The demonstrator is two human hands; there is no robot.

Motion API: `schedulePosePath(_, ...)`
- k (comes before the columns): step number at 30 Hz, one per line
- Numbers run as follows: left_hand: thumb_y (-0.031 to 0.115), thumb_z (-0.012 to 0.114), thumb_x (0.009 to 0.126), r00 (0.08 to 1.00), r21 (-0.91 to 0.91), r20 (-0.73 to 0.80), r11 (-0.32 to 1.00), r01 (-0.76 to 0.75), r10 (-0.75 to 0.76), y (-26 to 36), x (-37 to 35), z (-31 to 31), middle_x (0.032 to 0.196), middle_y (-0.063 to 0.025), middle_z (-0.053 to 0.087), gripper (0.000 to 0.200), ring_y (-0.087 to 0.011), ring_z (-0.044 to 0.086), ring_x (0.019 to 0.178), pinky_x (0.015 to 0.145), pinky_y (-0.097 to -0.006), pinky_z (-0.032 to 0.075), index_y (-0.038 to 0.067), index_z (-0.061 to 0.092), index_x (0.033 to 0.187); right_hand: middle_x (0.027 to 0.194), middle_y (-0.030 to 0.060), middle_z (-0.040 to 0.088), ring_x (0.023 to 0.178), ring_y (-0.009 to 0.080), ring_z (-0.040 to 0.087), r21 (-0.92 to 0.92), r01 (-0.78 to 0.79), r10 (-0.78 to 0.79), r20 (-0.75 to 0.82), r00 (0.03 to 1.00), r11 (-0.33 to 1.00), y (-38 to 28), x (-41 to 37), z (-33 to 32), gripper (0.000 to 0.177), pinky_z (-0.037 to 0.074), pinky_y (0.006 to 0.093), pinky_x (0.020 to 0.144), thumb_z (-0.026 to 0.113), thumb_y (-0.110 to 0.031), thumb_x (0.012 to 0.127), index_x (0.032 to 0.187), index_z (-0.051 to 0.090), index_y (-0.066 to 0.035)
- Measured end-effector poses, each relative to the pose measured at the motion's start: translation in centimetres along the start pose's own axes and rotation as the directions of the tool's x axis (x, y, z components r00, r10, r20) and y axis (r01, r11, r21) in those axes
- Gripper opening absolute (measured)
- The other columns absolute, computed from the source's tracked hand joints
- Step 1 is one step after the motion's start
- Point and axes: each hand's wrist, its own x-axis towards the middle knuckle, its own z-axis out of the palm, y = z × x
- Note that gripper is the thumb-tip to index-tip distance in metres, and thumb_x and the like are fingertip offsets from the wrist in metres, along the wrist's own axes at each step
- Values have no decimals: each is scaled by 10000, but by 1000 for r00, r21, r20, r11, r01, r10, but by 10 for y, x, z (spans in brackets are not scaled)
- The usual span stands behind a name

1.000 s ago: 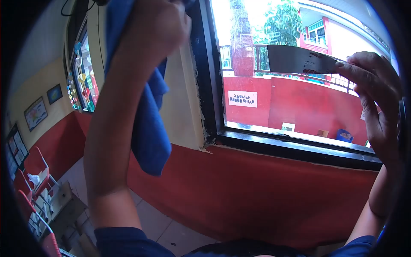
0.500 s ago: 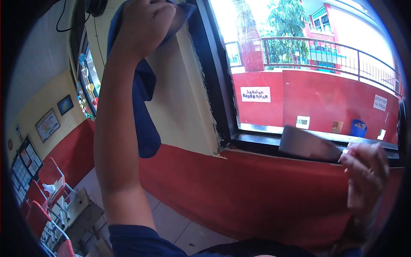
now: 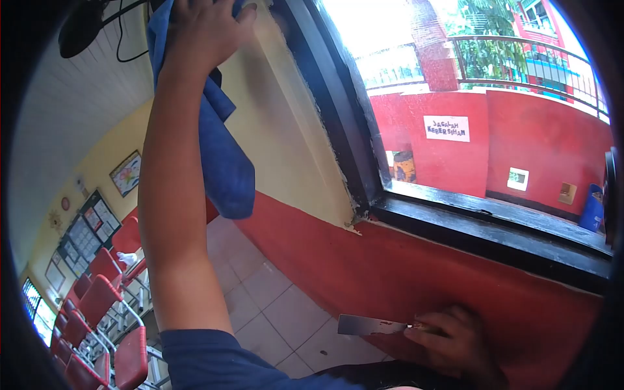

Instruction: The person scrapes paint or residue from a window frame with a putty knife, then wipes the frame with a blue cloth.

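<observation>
Reaching high with your left hand (image 3: 201,32) bunched around the cloth (image 3: 224,156), you could gouge the red wall (image 3: 455,266) with the scraper (image 3: 367,324) your right hand (image 3: 455,338) grips low, unwatched.

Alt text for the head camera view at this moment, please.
The person's left hand presses a blue cloth against the cream wall beside a black window frame, arm raised high. Their right hand, low near the red lower wall, holds a scraper with its flat metal blade pointing left. Red chairs stand at lower left.
</observation>
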Motion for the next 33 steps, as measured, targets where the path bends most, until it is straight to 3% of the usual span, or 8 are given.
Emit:
schedulePosePath(5, 477, 710, 891, 913, -334, 405, 938, 95, 52, -4, 16, -46, 1390, -249, 545, 726, -424, 485, 1317, 1151, -520, 359, 2, 557, 1418, 1074, 31, 728, 794, 208, 655, 0, 13, -13, 2, 1000, 1000, 2, -2, 0, 345, 574, 343, 671, 824, -143, 710, 1035, 809, -258)
schedulePosePath(9, 209, 707, 890, 1000, -143, 5, 989, -22, 23, 14, -13, 12, 1192, -32, 663, 174, -346, 534, 1165, 1011, -455, 457, 159, 809, 1022, 1079, 16, 729, 813, 207, 654, -84, 44, -44, 1, 999, 996, 11, -12, 10, 325, 574, 345, 681, 842, -176, 703, 1015, 808, -261)
schedulePosePath(12, 211, 766, 859, 995, -73, 72, 995, -66, 71, 43, -23, -18, 1114, 3, 682, 160, -339, 562, 1113, 977, -443, 464, 169, 810, 1007, 1084, -29, 725, 767, 172, 610, -83, 69, -69, 3, 998, 994, 12, -9, 4, 324, 556, 314, 661, 802, -155, 746, 1045, 809, -278)
schedulePosePath(15, 227, 778, 853, 944, -430, 99, 869, -245, 315, 43, -30, -35, 1066, -9, 681, 143, -323, 590, 1060, 943, -416, 469, 160, 810, 976, 1092, -63, 718, 739, 149, 576, -57, 72, -71, 21, 997, 996, 11, -11, 2, 341, 544, 297, 649, 773, -151, 764, 1072, 807, -291)
schedulePosePath(21, 303, 764, 883, 982, -166, -189, 986, -12, -20, -18, -4, -39, 1059, -29, 697, 184, -279, 612, 1050, 968, -419, 439, 170, 828, 994, 1098, -62, 715, 761, 152, 583, -44, 87, -87, 12, 996, 995, 12, -10, 0, 412, 542, 299, 670, 769, -140, 735, 1116, 794, -296)
schedulePosePath(29, 208, 701, 883, 956, -185, 204, 967, -173, 210, 51, -30, -34, 1104, -71, 715, 157, -338, 593, 1143, 1047, -438, 417, 159, 827, 963, 1118, -54, 714, 810, 172, 619, -13, 45, -44, 58, 997, 999, 9, -14, -2, 483, 550, 319, 707, 772, -109, 691, 1138, 789, -289)
schedulePosePath(31, 141, 692, 857, 690, -600, 494, 782, -170, 530, 66, -43, -80, 1084, -64, 711, 159, -342, 556, 1154, 1058, -448, 402, 153, 823, 947, 1122, -56, 714, 812, 173, 618, -5, 34, -34, 59, 998, 999, 11, -16, -2, 489, 552, 321, 713, 776, -108, 682, 1138, 789, -285)
schedulePosePath(33, 144, 707, 838, 822, -597, 333, 778, -195, 461, 71, -51, -100, 1013, -66, 703, 109, -335, 582, 1069, 1016, -452, 410, 127, 803, 887, 1124, -59, 714, 812, 173, 614, 11, 24, -25, 64, 998, 1000, 12, -16, -4, 486, 552, 323, 718, 775, -108, 688, 1139, 789, -287)
